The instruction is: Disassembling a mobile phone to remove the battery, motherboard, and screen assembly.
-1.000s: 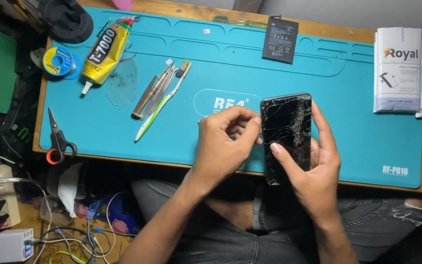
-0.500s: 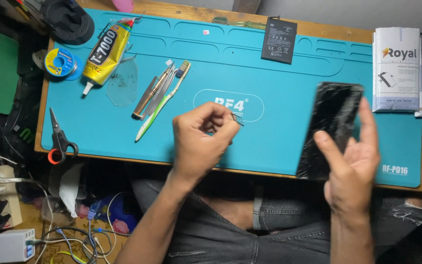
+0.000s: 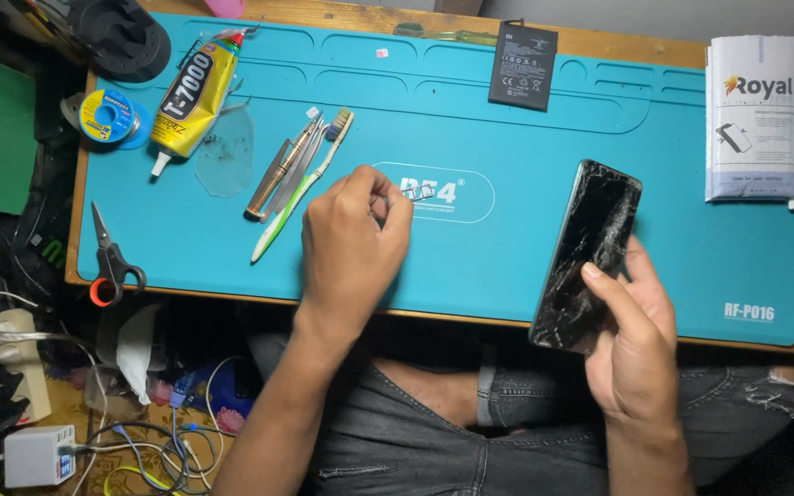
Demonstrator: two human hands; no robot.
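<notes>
My right hand (image 3: 634,335) grips the lower end of a black phone with a cracked screen (image 3: 590,253). It holds the phone tilted over the front right part of the blue work mat (image 3: 544,119). My left hand (image 3: 351,243) hovers over the middle of the mat with fingers curled. Thumb and forefinger pinch a small thin metal piece (image 3: 418,193) that looks like a card tray. The two hands are well apart.
Left of my left hand lie a green-white toothbrush (image 3: 300,197) and metal tools (image 3: 277,170). A yellow glue tube (image 3: 190,96), a wire spool (image 3: 107,115) and scissors (image 3: 107,257) are at far left. A black battery (image 3: 523,66) lies at the back, a white box (image 3: 754,115) at right.
The hands have separated. My right hand carried the phone off to the right and has now lowered it. My left hand drew the small metal piece away and moved left.
</notes>
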